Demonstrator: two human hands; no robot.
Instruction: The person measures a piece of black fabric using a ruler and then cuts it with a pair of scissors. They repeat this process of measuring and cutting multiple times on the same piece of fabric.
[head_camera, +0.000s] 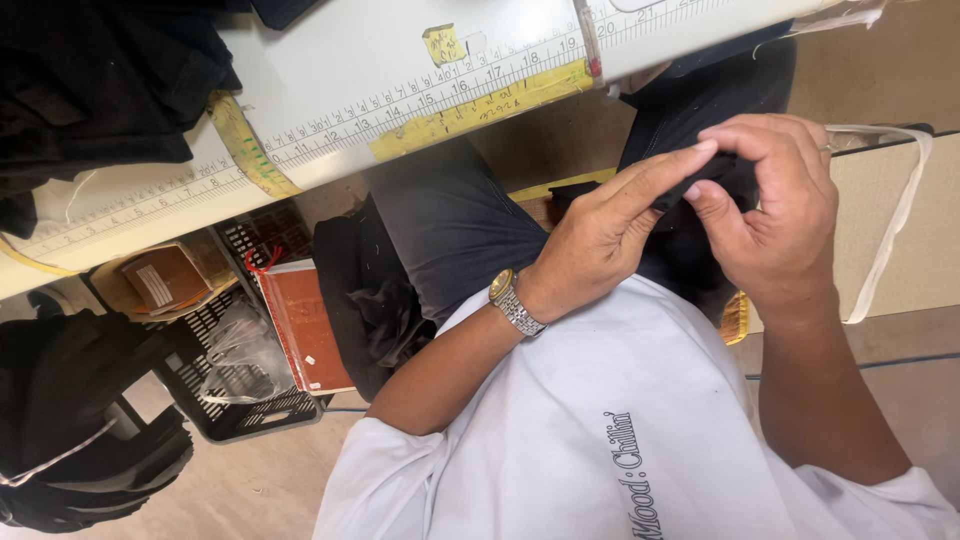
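A white worktop (380, 70) with a printed ruler scale and strips of yellow tape along its edge runs across the upper part of the view, above a beige floor. Dark garments (90, 80) are piled on the worktop at the far left. Below the edge, a black slotted crate (235, 400) is seen holding a brown book-like item (305, 325) and a clear plastic bag (235, 350), with an open cardboard box (165, 280) beside it. A white strap (895, 215) hangs at the right.

A piece of black fabric (700, 175) is held in front of the torso, over the lap and just below the worktop edge. The left hand (605, 230), a metal wristwatch (515, 302) on its wrist, is extended with the fingers straight and laid along the fabric edge. The right hand (775, 205) is curled, its thumb and fingertips pinching the same small section. Both hands are thus closed on the fabric and touch each other at the pinch point.

The step in hand is judged to be fine handling of a fabric edge, such as folding, aligning or inspecting a seam; which of these cannot be told, since the detail is hidden by the fingers. For the next move, a steady pinch is judged necessary so that the edge alignment is not lost, and the fabric should be kept taut between the two hands
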